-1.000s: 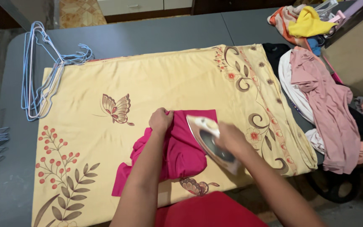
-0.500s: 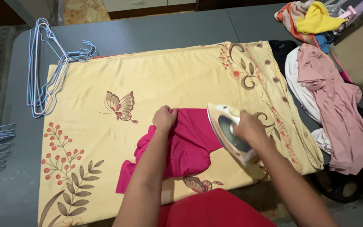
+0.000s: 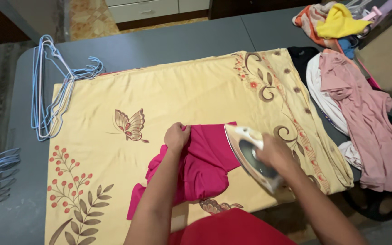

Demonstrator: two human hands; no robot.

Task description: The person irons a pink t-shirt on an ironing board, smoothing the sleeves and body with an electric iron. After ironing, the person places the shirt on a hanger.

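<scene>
Shifted since the earlier frames: the cream-and-grey electric iron [image 3: 250, 156], which a second ago sat over the right part of the garment and then swung off its right edge, now sits back at that edge, nose toward the upper left of the frame. The left hand has kept its grip throughout.

Item 1. Left hand [image 3: 177, 135], centre of frame. Fingers curled tight into a fist on the upper edge of the magenta knit garment [image 3: 200, 165], bunching a fold of it. Judged purpose: to hold the cloth taut and steady against the pull of the iron.

Item 2. Right hand [image 3: 275, 152], right of centre. Fingers wrapped around the iron's handle; fingertips hidden beneath it. The soleplate rests partly on the garment's right edge, partly on the sheet.

Item 3. Magenta garment, lower centre. Smooth and flat beside the iron; crumpled and folded over itself toward the lower left, with a loose tail trailing down-left.

Item 4. Yellow cotton sheet printed with butterflies and red-berry sprigs [image 3: 182, 90], spread flat under the garment as a pressing pad on the grey table [image 3: 159, 43].

Item 5. Bundle of pale blue wire hangers [image 3: 51, 86], upper left, partly on the sheet.

Item 6. Heap of mixed clothes, dusty pink on top [image 3: 364, 113], right edge, well apart from the iron.
</scene>
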